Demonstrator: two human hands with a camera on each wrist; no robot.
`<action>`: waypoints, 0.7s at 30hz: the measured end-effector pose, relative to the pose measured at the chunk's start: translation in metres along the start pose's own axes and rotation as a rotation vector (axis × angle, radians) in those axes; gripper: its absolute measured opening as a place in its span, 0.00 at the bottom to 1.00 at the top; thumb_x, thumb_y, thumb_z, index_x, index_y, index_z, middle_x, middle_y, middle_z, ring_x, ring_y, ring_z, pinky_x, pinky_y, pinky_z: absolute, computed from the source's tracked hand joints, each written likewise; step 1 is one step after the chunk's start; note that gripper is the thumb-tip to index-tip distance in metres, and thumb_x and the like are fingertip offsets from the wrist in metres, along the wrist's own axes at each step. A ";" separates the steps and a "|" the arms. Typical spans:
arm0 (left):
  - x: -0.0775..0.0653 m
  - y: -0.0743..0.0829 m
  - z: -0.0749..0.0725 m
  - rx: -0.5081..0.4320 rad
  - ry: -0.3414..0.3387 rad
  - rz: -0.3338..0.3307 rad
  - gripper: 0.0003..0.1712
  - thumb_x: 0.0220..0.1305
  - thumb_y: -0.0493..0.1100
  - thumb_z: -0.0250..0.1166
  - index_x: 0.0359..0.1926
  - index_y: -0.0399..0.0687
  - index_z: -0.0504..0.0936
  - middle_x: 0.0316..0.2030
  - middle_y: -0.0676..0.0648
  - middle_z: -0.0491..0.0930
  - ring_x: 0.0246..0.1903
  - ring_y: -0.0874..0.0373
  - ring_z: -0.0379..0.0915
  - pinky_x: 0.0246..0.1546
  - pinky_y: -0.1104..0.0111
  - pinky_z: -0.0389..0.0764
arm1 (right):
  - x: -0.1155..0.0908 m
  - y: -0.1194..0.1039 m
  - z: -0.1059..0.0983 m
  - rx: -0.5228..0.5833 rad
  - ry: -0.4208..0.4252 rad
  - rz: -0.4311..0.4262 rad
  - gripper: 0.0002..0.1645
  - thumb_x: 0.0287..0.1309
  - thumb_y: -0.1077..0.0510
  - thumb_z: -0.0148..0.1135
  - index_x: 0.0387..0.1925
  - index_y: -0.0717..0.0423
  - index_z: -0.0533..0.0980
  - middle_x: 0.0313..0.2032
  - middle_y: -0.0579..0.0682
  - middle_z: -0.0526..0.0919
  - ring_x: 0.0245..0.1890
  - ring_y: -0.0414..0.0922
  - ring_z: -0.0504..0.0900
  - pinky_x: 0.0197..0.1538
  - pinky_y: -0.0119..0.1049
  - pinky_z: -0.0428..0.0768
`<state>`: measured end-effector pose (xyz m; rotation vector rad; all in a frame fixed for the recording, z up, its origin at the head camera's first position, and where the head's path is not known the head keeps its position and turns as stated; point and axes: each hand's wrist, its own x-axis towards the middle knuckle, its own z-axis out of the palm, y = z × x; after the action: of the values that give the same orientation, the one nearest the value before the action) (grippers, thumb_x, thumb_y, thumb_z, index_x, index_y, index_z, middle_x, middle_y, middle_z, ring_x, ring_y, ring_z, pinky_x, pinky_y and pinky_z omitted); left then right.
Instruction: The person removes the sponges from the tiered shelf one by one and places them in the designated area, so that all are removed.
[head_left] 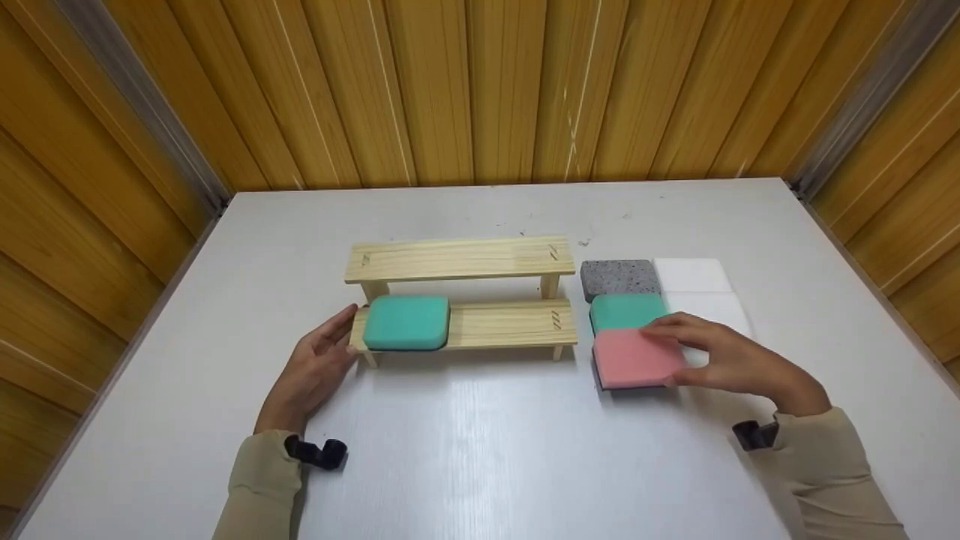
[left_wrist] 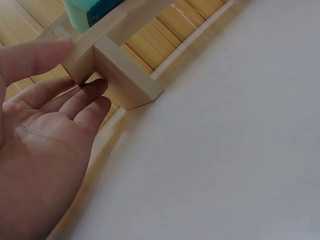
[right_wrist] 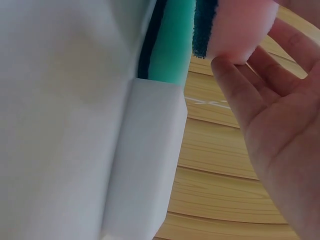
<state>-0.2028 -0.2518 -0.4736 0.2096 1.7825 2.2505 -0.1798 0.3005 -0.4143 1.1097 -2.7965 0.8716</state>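
A two-tier wooden shelf (head_left: 495,322) stands in the middle of the table. At the left of its lower board lies a green sponge (head_left: 406,322) with a dark underside. My left hand (head_left: 319,367) holds the lower board's left end between thumb and fingers, seen close in the left wrist view. To the right of the shelf, my right hand (head_left: 727,360) pinches a pink sponge (head_left: 637,358) with a dark scouring layer. In the right wrist view the pink sponge (right_wrist: 242,27) is raised, apart from another green sponge (right_wrist: 172,45).
Beside the shelf's right end sit a grey speckled block (head_left: 619,277), a second green sponge (head_left: 628,309) and white sponge blocks (head_left: 691,275). The white table (head_left: 480,480) meets wood-patterned walls (head_left: 495,90) at the back and sides.
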 end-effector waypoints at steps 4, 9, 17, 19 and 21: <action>0.000 0.000 0.000 -0.008 -0.004 0.002 0.43 0.67 0.32 0.57 0.75 0.40 0.42 0.76 0.44 0.42 0.75 0.51 0.39 0.66 0.75 0.65 | -0.001 0.002 0.001 -0.008 -0.004 0.004 0.35 0.47 0.55 0.74 0.59 0.54 0.75 0.54 0.50 0.78 0.56 0.27 0.69 0.55 0.14 0.68; 0.000 -0.001 -0.001 -0.039 -0.010 0.011 0.43 0.67 0.30 0.56 0.75 0.39 0.41 0.76 0.43 0.41 0.75 0.50 0.39 0.66 0.75 0.65 | -0.003 0.004 0.002 -0.004 -0.006 0.004 0.35 0.46 0.56 0.75 0.59 0.55 0.75 0.54 0.50 0.78 0.56 0.26 0.69 0.55 0.14 0.69; -0.001 0.000 0.000 -0.033 0.000 0.015 0.42 0.68 0.30 0.54 0.75 0.39 0.42 0.76 0.44 0.42 0.75 0.51 0.39 0.66 0.75 0.65 | -0.005 0.005 0.003 -0.025 -0.022 0.033 0.35 0.47 0.54 0.74 0.59 0.54 0.75 0.54 0.50 0.78 0.56 0.28 0.70 0.54 0.18 0.72; -0.001 -0.001 0.000 -0.030 -0.005 0.017 0.41 0.68 0.31 0.54 0.75 0.39 0.42 0.76 0.44 0.42 0.75 0.51 0.39 0.66 0.75 0.65 | -0.005 0.005 0.003 -0.031 -0.032 0.043 0.35 0.48 0.53 0.74 0.59 0.53 0.75 0.55 0.50 0.77 0.56 0.29 0.70 0.54 0.20 0.73; -0.001 -0.001 0.000 -0.041 -0.010 0.021 0.41 0.69 0.30 0.53 0.75 0.39 0.42 0.76 0.43 0.42 0.75 0.51 0.39 0.66 0.75 0.65 | -0.005 0.006 0.003 -0.039 -0.038 0.051 0.35 0.48 0.52 0.74 0.60 0.53 0.75 0.55 0.50 0.77 0.56 0.30 0.70 0.55 0.20 0.73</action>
<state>-0.2019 -0.2524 -0.4744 0.2321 1.7360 2.2940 -0.1790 0.3055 -0.4207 1.0658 -2.8716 0.8050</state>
